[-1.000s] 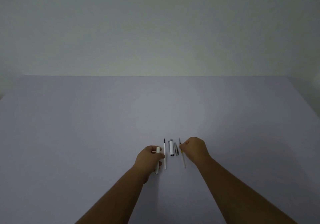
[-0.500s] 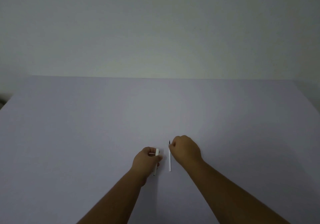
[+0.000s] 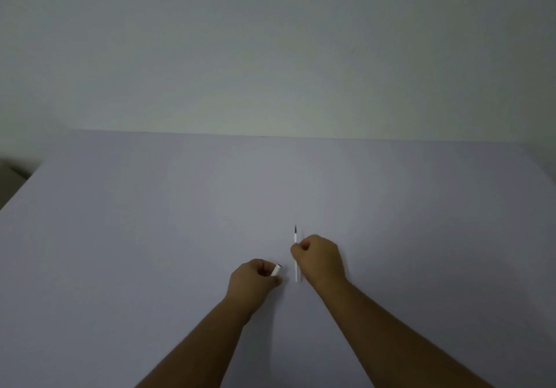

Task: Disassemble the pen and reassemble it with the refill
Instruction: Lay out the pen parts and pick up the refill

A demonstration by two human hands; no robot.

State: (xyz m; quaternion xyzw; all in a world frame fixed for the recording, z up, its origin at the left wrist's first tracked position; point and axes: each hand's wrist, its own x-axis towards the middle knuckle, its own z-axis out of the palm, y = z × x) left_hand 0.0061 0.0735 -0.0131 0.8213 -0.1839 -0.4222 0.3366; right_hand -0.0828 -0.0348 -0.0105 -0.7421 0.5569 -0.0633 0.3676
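My left hand (image 3: 254, 279) is closed around a white pen barrel (image 3: 275, 269); only the barrel's open end pokes out toward the right. My right hand (image 3: 320, 257) pinches a thin white refill (image 3: 295, 270) with a dark tip pointing away from me. The refill runs lengthwise just left of my right fist, and its tip stands out beyond the knuckles. Barrel and refill are a short gap apart. The other pen parts are hidden behind my right hand or out of sight.
A pale lilac table (image 3: 150, 237) fills the lower view, its far edge meeting a plain wall (image 3: 270, 57). The table's left edge shows at the far left, with a dark gap beside it.
My right hand has moved left and picked up the refill. The cap and other parts that lay between my hands a second ago are hidden now. My left hand has tilted the barrel's end toward the right.
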